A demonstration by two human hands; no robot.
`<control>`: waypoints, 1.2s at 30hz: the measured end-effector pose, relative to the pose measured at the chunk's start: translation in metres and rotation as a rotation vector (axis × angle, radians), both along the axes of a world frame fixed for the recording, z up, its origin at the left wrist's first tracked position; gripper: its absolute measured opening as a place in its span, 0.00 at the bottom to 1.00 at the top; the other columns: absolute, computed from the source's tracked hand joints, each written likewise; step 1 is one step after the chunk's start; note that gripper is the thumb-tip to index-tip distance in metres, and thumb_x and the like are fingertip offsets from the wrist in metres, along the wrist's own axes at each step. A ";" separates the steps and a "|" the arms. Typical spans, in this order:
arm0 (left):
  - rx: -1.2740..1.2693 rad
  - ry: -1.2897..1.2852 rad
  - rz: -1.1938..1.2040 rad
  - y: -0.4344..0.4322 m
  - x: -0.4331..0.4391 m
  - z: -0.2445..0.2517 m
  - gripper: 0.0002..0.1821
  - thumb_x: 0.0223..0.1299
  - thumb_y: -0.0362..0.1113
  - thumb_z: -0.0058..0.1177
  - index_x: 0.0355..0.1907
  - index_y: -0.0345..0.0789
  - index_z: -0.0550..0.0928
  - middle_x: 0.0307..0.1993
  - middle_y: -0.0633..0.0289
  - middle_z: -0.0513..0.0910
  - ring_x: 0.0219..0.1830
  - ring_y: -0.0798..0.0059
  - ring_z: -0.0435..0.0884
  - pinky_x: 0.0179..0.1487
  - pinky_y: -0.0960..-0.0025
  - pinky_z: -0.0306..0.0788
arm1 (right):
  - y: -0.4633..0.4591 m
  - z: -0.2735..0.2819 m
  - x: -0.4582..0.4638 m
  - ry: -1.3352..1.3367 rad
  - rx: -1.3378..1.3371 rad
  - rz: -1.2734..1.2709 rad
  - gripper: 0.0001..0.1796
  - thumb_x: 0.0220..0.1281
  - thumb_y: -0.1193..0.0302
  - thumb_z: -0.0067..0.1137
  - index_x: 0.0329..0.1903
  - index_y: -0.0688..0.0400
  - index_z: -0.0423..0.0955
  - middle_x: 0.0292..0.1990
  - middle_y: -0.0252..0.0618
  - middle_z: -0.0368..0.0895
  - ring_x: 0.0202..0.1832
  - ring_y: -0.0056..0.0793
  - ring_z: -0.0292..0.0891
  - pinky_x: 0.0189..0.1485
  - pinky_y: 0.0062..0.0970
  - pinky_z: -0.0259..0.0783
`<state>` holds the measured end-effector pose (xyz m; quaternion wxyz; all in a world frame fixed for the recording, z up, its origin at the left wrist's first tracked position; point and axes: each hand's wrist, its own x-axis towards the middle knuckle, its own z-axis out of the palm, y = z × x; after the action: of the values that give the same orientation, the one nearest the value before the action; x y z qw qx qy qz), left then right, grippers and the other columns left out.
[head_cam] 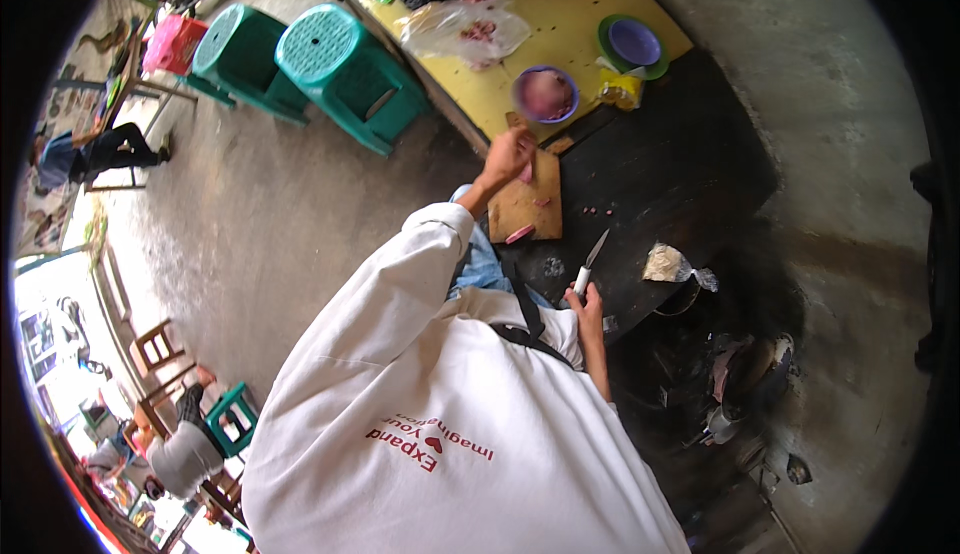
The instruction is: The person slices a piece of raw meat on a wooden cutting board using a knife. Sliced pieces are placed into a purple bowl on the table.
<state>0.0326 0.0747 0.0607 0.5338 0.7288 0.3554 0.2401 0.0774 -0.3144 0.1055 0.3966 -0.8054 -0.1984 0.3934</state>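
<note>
My left hand is over the upper part of a wooden cutting board, its fingers bent and slightly blurred. A pink piece of meat shows just below it; whether the fingers touch it is unclear. A reddish slice lies at the board's lower edge and a small piece lies above it. My right hand is lower right, closed around the white handle of a knife, blade pointing up and away. Beyond the board, a purple bowl holds pink meat, partly blurred.
The yellow tabletop bears a clear plastic bag with meat bits, a yellow packet and a purple bowl on a green plate. A tied bag lies on the black surface. Green plastic stools stand left; people sit farther off.
</note>
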 end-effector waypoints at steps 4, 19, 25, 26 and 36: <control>0.202 0.199 -0.290 -0.070 -0.018 0.006 0.16 0.58 0.36 0.63 0.49 0.35 0.83 0.46 0.50 0.81 0.51 0.48 0.83 0.50 0.51 0.79 | 0.007 0.004 0.000 0.017 0.002 0.066 0.19 0.68 0.62 0.67 0.51 0.63 0.78 0.38 0.40 0.85 0.41 0.27 0.81 0.47 0.29 0.74; 0.323 0.227 -0.361 -0.097 -0.031 -0.020 0.09 0.61 0.32 0.60 0.43 0.33 0.82 0.45 0.48 0.79 0.51 0.46 0.81 0.54 0.52 0.78 | 0.001 0.018 0.006 -0.018 -0.011 0.055 0.19 0.68 0.62 0.65 0.51 0.64 0.77 0.38 0.42 0.85 0.42 0.26 0.82 0.48 0.29 0.76; 0.150 0.120 -0.181 -0.089 -0.031 -0.016 0.09 0.56 0.30 0.62 0.39 0.29 0.85 0.38 0.46 0.84 0.43 0.48 0.85 0.47 0.55 0.78 | -0.003 0.009 -0.004 0.035 -0.041 0.013 0.22 0.66 0.60 0.68 0.51 0.65 0.78 0.37 0.40 0.85 0.40 0.27 0.81 0.45 0.29 0.75; 0.080 0.072 -0.068 -0.084 -0.025 -0.013 0.08 0.57 0.29 0.63 0.39 0.29 0.86 0.36 0.48 0.86 0.40 0.52 0.86 0.45 0.57 0.78 | -0.002 0.008 -0.005 0.024 0.001 0.015 0.22 0.66 0.60 0.68 0.51 0.65 0.78 0.38 0.40 0.86 0.40 0.27 0.81 0.46 0.29 0.75; -0.316 -0.051 0.380 0.063 0.047 0.008 0.16 0.60 0.34 0.65 0.47 0.25 0.88 0.39 0.55 0.90 0.37 0.74 0.87 0.41 0.70 0.79 | 0.004 0.003 0.004 0.029 0.064 0.019 0.18 0.66 0.64 0.68 0.49 0.66 0.78 0.37 0.40 0.85 0.40 0.25 0.82 0.45 0.28 0.76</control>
<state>0.0796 0.1377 0.0684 0.5952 0.5502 0.5055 0.2958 0.0809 -0.3100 0.1090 0.4212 -0.7846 -0.2129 0.4021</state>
